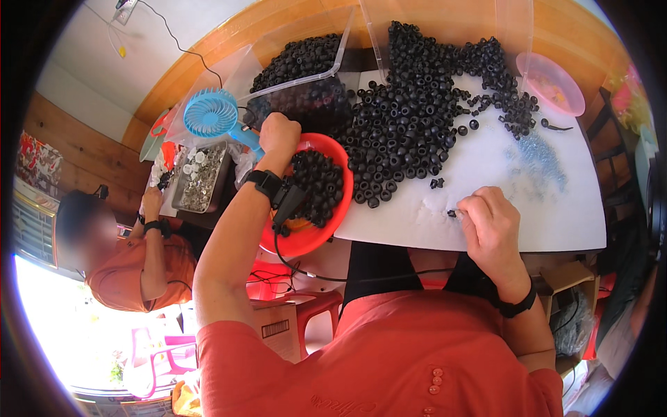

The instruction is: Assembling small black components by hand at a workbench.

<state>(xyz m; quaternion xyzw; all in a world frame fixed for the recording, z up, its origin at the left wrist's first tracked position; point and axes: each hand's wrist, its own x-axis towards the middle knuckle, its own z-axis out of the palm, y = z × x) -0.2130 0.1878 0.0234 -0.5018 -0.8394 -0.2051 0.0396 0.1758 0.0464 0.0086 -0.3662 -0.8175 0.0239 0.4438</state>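
My left hand point(279, 135) is closed at the far rim of a red basin point(342, 198), beside the handle of a light-blue fan point(211, 113). Its fingers are turned away, so what they hold, if anything, is hidden. Round black hollow pieces point(316, 184) fill much of the basin. My right hand point(493, 221) hovers low over the near part of the white tabletop point(396, 226), its fingers pinched at a small black piece point(452, 213). Another small black star-shaped piece point(436, 183) lies a little farther off, beside a large heap of black hollow pieces point(396, 139).
A clear bin point(340, 52) of black pieces stands at the back left. Smaller black parts point(517, 115), clear bluish beads point(542, 163) and a pink bowl point(552, 83) lie at the right. On the left, a co-worker point(139, 267) sits by a metal tray point(201, 177). A cable point(347, 279) crosses my lap.
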